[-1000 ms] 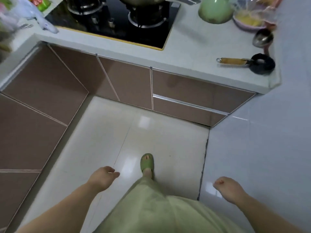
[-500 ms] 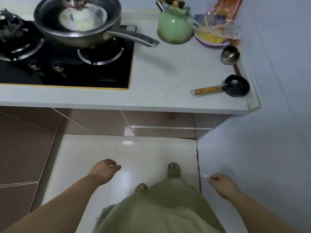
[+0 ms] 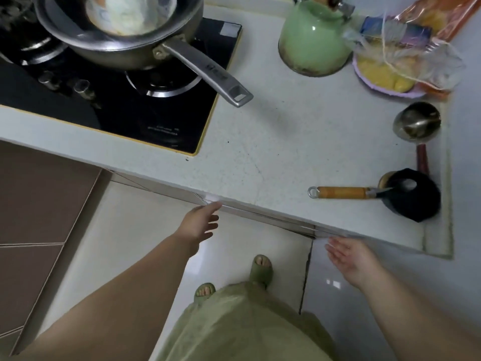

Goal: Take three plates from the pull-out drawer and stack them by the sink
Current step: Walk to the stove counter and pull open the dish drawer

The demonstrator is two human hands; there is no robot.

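Sitting on the stove [image 3: 125,105], pan [image 3: 117,35] holds bowl [image 3: 127,14].

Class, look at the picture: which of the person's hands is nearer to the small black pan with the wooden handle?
The right hand: it sits just below the counter edge under the black pan. The left hand is farther off, toward the stove side.

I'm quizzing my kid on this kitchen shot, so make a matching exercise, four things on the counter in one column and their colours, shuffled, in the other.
Things:
1. kettle
2. long-handled pan
3. small pot
4. small pot's handle

Colours:
A. black
B. orange-yellow
C. pale green
D. silver-grey metal

Pairs: 1-C, 2-D, 3-A, 4-B
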